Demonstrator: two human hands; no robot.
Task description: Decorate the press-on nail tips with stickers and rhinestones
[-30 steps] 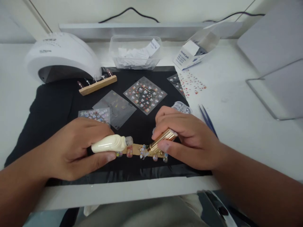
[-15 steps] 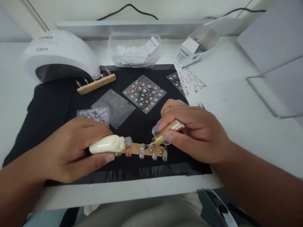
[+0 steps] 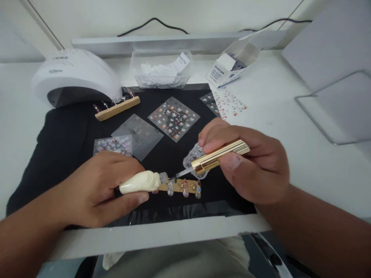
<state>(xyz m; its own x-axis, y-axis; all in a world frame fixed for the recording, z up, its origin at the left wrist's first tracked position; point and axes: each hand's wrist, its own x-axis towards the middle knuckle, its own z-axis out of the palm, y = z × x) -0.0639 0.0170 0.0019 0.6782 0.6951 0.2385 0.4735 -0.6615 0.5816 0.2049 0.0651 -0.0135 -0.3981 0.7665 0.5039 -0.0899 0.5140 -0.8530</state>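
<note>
My left hand (image 3: 107, 189) grips a cream bottle (image 3: 140, 182), tilted on its side with its clear neck pointing right. In my right hand (image 3: 249, 166) is a gold ribbed cap (image 3: 218, 156) with a brush (image 3: 184, 172), whose dark tip is close to the bottle's mouth. Just below the brush, decorated nail tips (image 3: 185, 188) stand on a wooden strip (image 3: 165, 186), its left end hidden behind the bottle and hand. A clear scalloped object (image 3: 191, 156) lies behind the cap, partly covered.
Sticker sheets (image 3: 174, 119) lie on the black mat (image 3: 69, 131). Behind are a white lamp (image 3: 78, 75), a second wooden strip (image 3: 117, 109) with nail tips, a clear tub (image 3: 160, 81) of packets and an alcohol pad box (image 3: 224, 71). A metal-framed stand (image 3: 313, 119) is at right.
My right hand has moved right with the cap, showing more of the brush, whose tip is now nearer the bottle's mouth. The bottle has shifted slightly right. The whole view has shifted a little.
</note>
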